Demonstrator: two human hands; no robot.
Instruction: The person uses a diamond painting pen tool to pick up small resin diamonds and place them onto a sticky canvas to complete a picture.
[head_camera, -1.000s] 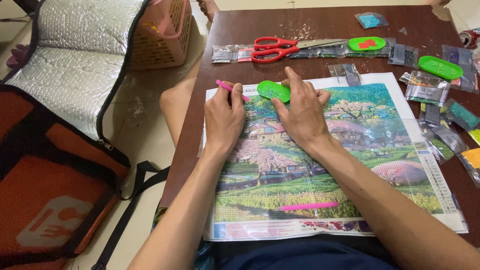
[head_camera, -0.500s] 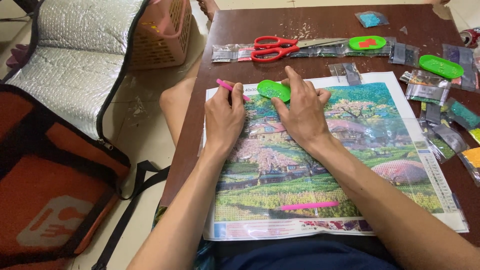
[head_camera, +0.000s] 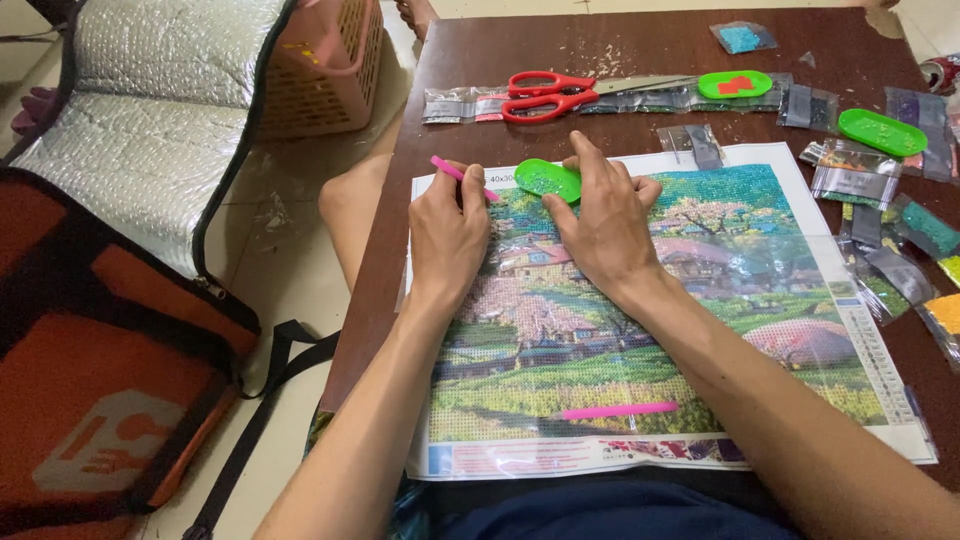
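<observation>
While our left hand (head_camera: 447, 232) grips a pink diamond-painting pen (head_camera: 462, 177) between thumb and fingers, its tip rests on the upper left corner of the landscape diamond-painting canvas (head_camera: 640, 330). Our right hand (head_camera: 601, 222) lies flat on the canvas, fingers loose and touching the rim of a small green bead tray (head_camera: 546, 178) just beside the pen. Near the bottom edge we see a second pink pen (head_camera: 620, 410). Red scissors (head_camera: 545, 94) and bead packets (head_camera: 880, 255) sit on the brown table (head_camera: 640, 45).
</observation>
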